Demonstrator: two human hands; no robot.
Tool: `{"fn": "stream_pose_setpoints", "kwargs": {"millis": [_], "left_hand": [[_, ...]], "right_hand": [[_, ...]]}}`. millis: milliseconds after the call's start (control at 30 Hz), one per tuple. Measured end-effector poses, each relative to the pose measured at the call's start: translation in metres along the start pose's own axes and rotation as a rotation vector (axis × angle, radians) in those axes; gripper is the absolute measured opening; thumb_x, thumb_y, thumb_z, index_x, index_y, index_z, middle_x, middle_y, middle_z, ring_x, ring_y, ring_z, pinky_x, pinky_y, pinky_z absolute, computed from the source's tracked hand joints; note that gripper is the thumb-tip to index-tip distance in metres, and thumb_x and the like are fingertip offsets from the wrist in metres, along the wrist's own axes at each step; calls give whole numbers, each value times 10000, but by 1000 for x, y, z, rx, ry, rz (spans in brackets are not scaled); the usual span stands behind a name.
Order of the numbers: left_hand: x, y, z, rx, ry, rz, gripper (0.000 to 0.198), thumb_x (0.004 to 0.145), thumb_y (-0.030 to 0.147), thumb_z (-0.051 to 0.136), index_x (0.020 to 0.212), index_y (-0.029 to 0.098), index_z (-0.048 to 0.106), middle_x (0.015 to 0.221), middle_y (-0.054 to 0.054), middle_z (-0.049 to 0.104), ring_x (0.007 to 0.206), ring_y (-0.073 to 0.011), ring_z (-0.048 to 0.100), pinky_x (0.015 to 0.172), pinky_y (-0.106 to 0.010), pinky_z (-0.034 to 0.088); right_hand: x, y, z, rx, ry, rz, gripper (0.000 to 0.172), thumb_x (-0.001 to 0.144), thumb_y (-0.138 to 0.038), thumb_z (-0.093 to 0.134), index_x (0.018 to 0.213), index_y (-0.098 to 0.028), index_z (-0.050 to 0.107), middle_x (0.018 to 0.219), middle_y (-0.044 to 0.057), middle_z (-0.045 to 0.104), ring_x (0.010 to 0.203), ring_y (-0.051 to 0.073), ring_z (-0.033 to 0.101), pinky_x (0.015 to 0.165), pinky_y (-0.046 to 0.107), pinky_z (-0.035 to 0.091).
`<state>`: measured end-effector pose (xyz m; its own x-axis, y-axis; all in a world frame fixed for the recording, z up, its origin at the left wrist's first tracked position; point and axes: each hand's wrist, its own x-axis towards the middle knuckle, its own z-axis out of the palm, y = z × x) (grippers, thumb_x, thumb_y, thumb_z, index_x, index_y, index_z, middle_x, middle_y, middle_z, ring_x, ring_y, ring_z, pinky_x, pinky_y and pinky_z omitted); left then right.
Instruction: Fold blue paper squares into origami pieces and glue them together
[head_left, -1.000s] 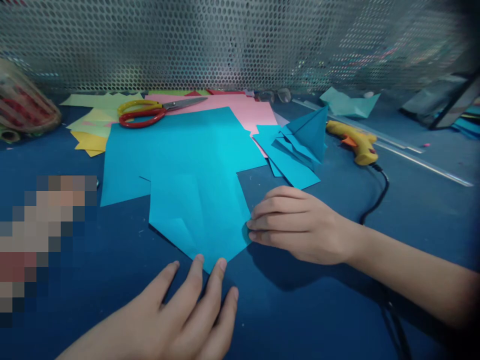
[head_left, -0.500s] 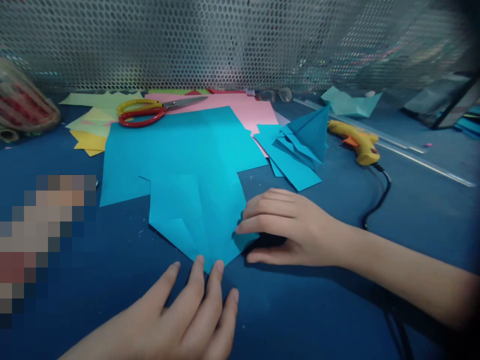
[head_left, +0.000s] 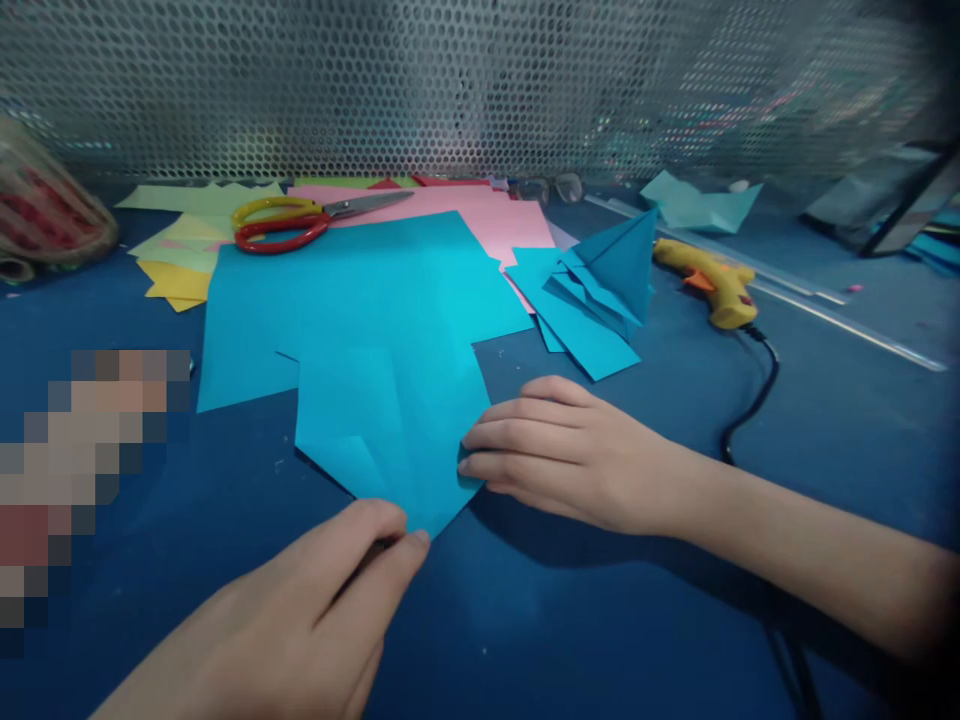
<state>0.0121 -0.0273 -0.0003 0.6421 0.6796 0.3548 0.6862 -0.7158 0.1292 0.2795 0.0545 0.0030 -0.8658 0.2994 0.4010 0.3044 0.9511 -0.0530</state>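
A creased blue sheet of paper [head_left: 405, 420] lies nearest me, its lower end folded to a point. The lower point is pinched by my left hand [head_left: 315, 580], thumb against forefinger. At the sheet's right edge, my right hand [head_left: 570, 450] has its fingers together on the paper; its thumb is hidden below them. The far end of this sheet overlaps a larger flat blue sheet [head_left: 337, 290]. Folded blue paper pieces [head_left: 600, 290] lie to the right, one standing up in a peak.
Red-and-yellow scissors [head_left: 281, 225] lie on the stacked paper. A yellow glue gun [head_left: 709, 280] with a black cord and clear sticks [head_left: 862, 320] are at right. A jar [head_left: 52, 195] stands at left, near a pixelated patch. A perforated metal panel [head_left: 450, 90] closes the back.
My left hand has closed from spread fingers into a pinch at the paper's tip. The fingers of my right hand have drawn together and shifted slightly left onto the edge.
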Motion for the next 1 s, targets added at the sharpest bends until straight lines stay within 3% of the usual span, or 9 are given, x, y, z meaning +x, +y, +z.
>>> {"fn": "stream_pose_setpoints", "kwargs": {"millis": [200,333,500,633,833,1000], "left_hand": [[1,5,-1,-46,-21,0,461,989,85,255,1145,261,653,1198,35,707,987,-74,703,859,-99,503],[-5,9,12,55,111,97,454,997,84,262,1066,242,682,1079,37,748,964,-86,701,948,-126,475],[-1,8,23,64,188,191,271,976,118,412,1002,207,666,975,37,757,910,-106,691,1009,-165,452],[-2,6,22,47,168,194,283,985,123,391,1043,200,657,1023,18,761,955,-111,703,986,-174,483],[-1,5,21,33,188,192,261,972,104,408,1028,194,646,1013,23,760,952,-110,693,962,-167,497],[3,6,20,10,192,208,204,971,105,466,1003,179,653,1023,24,753,955,-108,656,1013,-161,446]], "right_hand": [[3,0,1,113,-9,20,298,1088,-238,358,929,-168,600,923,59,695,878,161,587,854,312,410],[3,-4,0,245,-47,89,290,1078,-287,393,886,-176,580,871,61,657,840,177,548,807,320,407],[3,-7,3,408,-41,276,245,1013,-414,551,959,-180,599,894,44,660,852,176,577,806,313,416],[4,-6,2,466,-56,393,189,1012,-374,568,1061,-194,598,947,43,676,866,179,589,783,314,423],[6,-5,0,484,-87,412,137,996,-321,599,997,-192,644,949,44,649,895,183,577,852,343,406],[2,-5,6,317,-16,324,168,1004,-341,577,967,-192,645,923,63,607,888,203,564,802,351,405]]}}
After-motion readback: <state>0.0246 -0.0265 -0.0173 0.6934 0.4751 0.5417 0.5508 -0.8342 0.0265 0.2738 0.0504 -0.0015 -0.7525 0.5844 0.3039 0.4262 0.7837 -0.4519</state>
